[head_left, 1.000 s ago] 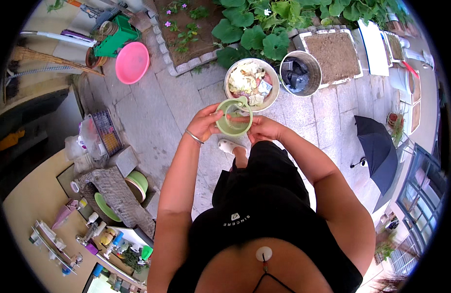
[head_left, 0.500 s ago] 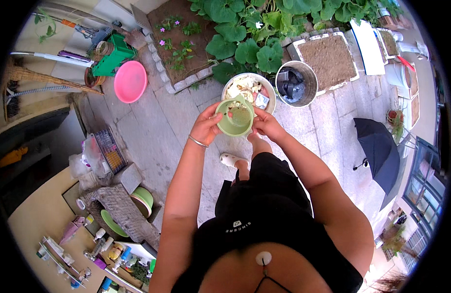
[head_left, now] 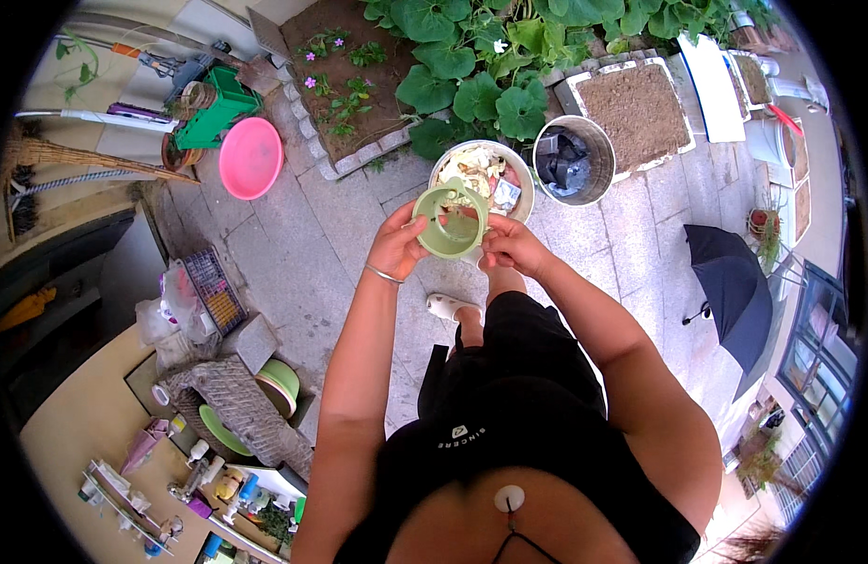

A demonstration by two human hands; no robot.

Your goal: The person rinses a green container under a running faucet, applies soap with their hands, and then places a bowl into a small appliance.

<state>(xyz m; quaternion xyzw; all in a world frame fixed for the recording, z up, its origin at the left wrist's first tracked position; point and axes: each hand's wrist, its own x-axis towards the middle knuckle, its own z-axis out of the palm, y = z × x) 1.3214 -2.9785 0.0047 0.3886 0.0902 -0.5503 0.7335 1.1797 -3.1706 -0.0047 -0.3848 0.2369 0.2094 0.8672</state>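
Observation:
A light green plastic bowl (head_left: 450, 242) with a small tab at its far rim is held up in front of me, its open side toward me. My left hand (head_left: 396, 242) grips the bowl's left side, the thumb over the rim. At the right rim, the fingers of my right hand (head_left: 515, 246) are pinched together against the bowl; their tips are partly hidden. Just beyond the bowl, on the paving, stands a white bucket (head_left: 526, 179) full of pale scraps. Right of it is a metal bucket (head_left: 598, 188) with dark plastic inside.
A pink basin (head_left: 250, 158) and a green crate (head_left: 218, 105) are at the far left. Ahead lie a flower bed (head_left: 359, 141), broad-leaved plants (head_left: 476, 99) and a soil-filled planter (head_left: 636, 113). An open black umbrella (head_left: 730, 291) lies on the right. A wire basket (head_left: 216, 291) stands left.
The bowl has tilted slightly and shifted a little toward the far left. The fingers of my right hand have drawn closer together at its right rim.

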